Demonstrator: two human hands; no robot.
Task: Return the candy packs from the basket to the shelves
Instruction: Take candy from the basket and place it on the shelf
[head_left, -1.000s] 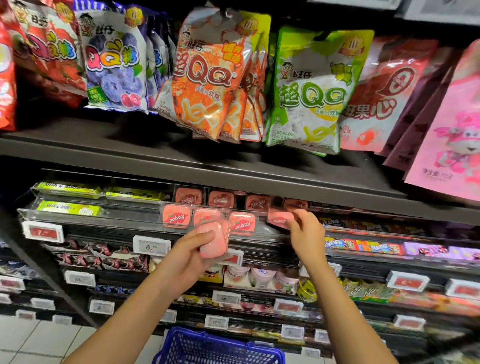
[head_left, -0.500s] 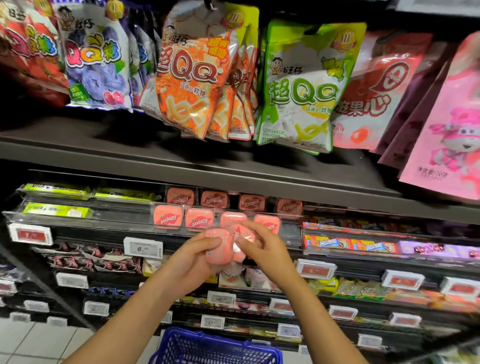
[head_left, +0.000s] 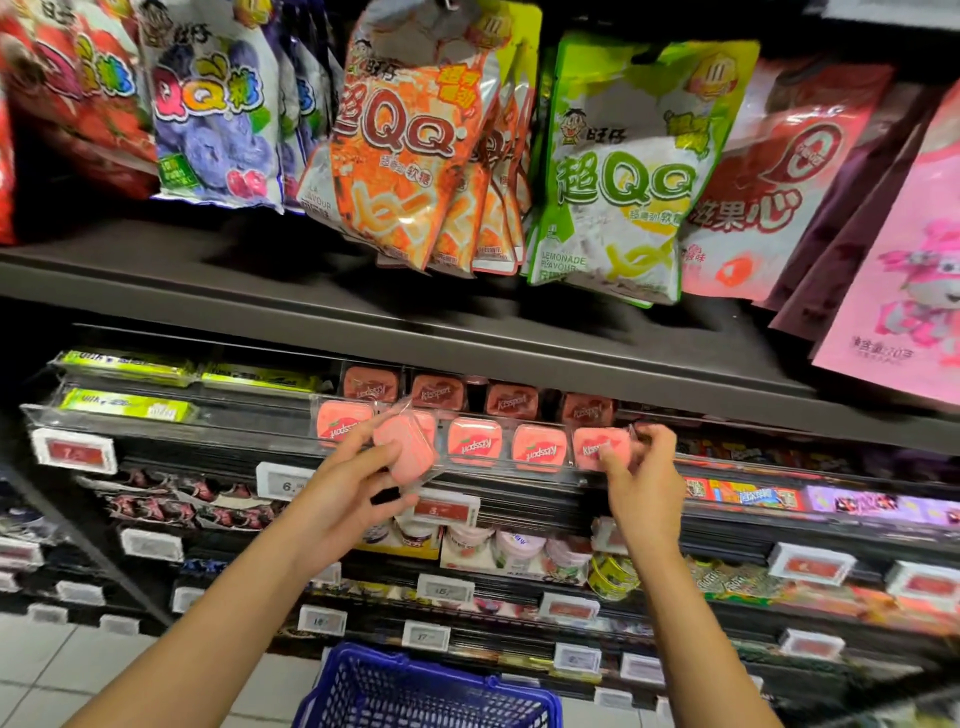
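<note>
partly done: right hand (head_left: 641, 480) pinches a pink pack (head_left: 602, 448) into the shelf's front row (head_left: 535, 444); left hand (head_left: 345, 488) grips more packs (head_left: 410, 449) still to shelve, above the basket (head_left: 415, 691).

Half a second ago my right hand (head_left: 641, 480) met my left hand (head_left: 345, 488) at the pink packs I hold there; now it has swung away to my right and pinches one pink pack (head_left: 602, 448) at the end of the front row on the shelf tray (head_left: 171, 434). My left hand has lifted its remaining packs (head_left: 408, 449) up against the row.
</note>
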